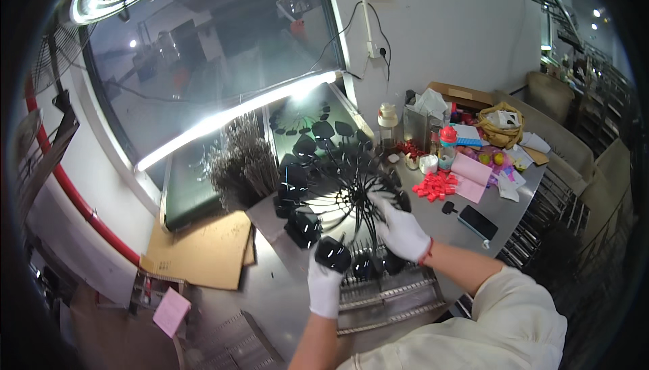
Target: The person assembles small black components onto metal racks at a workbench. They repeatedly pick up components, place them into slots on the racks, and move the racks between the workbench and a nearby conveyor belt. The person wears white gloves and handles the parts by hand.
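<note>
On the metal table stands a round rack of thin dark wires [356, 197]. Glossy black, rounded-square pieces [305, 145] sit on its wire ends all around. My left hand [324, 292], in a white glove, holds one glossy black lens-like piece [333, 255] at the near side of the rack; its fingers are partly hidden behind that piece. My right hand [403, 235], also gloved in white, is at the right of the rack's centre among the wires. Its fingers are bent together, and what they pinch is too small to make out.
Behind the rack stand a bundle of thin wires [243, 167] and a green belt [193, 197] under a bright tube lamp [236, 120]. To the right lie red plastic bits [435, 186], a phone [478, 222], pink paper [471, 175] and bottles [447, 147]. Cardboard [199, 251] lies left.
</note>
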Available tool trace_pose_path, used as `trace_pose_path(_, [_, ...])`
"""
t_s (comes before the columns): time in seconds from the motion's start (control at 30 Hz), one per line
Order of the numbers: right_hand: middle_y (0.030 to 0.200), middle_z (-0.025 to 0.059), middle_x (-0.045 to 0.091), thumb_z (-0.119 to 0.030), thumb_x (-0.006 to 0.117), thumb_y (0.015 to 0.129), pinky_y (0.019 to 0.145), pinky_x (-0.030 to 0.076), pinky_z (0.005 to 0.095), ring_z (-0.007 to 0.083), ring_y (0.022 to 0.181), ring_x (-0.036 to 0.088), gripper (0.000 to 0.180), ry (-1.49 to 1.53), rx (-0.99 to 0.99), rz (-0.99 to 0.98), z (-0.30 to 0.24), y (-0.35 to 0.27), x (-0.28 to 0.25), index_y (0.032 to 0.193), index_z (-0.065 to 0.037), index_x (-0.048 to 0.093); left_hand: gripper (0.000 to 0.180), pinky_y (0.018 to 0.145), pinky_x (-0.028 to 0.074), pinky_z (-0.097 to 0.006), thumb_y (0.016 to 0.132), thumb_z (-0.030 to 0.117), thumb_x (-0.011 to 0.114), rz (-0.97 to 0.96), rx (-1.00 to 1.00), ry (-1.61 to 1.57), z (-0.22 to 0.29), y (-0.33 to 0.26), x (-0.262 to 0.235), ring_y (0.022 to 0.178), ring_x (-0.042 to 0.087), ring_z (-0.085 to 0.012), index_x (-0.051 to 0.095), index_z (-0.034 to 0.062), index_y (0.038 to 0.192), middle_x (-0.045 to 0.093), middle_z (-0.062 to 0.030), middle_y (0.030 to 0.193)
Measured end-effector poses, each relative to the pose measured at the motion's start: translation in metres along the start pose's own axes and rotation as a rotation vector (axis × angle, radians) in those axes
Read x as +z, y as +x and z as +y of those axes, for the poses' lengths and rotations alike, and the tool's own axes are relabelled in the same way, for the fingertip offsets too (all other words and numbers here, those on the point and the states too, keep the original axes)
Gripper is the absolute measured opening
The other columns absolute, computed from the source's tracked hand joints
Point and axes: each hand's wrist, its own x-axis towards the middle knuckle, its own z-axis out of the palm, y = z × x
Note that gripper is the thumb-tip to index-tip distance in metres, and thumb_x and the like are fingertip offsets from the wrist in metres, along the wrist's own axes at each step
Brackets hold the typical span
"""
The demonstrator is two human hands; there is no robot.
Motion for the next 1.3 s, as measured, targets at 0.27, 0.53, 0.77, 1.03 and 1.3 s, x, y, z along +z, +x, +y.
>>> trace_pose_path(0.27, [0.12,0.0222,0.069,-0.004,0.065,0.088,0.067,0.056,0.039,0.0349,0.079,0.071,0.077,-0.063,-0.052,-0.134,-0.073,-0.125,-0.026,0.157,0.001,0.031,0.056,0.098,0.054,-0.037,0.091,0.014,0.073,-0.494,-0.083,-0.045,0.071,-0.041,0.039,0.111,0.066,-0.0227,0.053,-0.0039,0.14,0.067,-0.0114,0.126])
trace_pose_path(0.53, [0.112,0.019,0.069,-0.01,0.066,0.091,0.063,0.056,0.041,0.0356,0.076,0.07,0.075,0.068,-0.307,-0.203,-0.123,-0.124,-0.036,0.157,-0.001,0.032,0.053,0.088,0.053,-0.033,0.082,0.011,0.078,-0.373,-0.085,-0.233,0.116,-0.075,0.012,0.103,0.066,-0.017,0.062,-0.0025,0.131,0.069,-0.0079,0.118])
trace_pose_path(0.77, [0.094,0.0189,0.069,-0.008,0.067,0.09,0.06,0.054,0.0428,0.035,0.068,0.067,0.079,0.146,-0.401,-0.042,-0.136,-0.133,-0.008,0.156,0.007,0.027,0.06,0.092,0.052,-0.036,0.079,0.015,0.08,-0.448,0.095,-0.282,0.158,-0.056,0.043,0.107,0.062,-0.0204,0.057,0.0022,0.133,0.064,-0.0093,0.12])
trace_pose_path(1.03, [0.075,0.0023,0.064,-0.017,0.077,0.09,0.068,0.054,0.028,0.0105,0.065,0.061,0.052,0.556,0.047,-0.079,-0.135,-0.099,-0.03,0.137,-0.008,0.06,0.069,0.096,0.05,-0.04,0.075,0.018,0.083,-0.459,0.136,-0.424,0.168,-0.085,0.024,0.111,0.058,-0.0241,0.052,0.0075,0.136,0.058,-0.0109,0.123])
trace_pose_path(1.3, [0.139,0.0188,0.056,-0.01,0.077,0.081,0.109,0.045,0.0455,0.0399,0.13,0.052,0.044,-0.007,-0.483,0.097,-0.099,-0.027,-0.068,0.124,-0.015,0.07,0.085,0.101,0.048,-0.049,0.061,0.002,0.089,-0.94,-0.052,-0.494,0.158,-0.051,-0.016,0.12,0.054,-0.0334,0.05,0.0206,0.134,0.049,-0.0186,0.131])
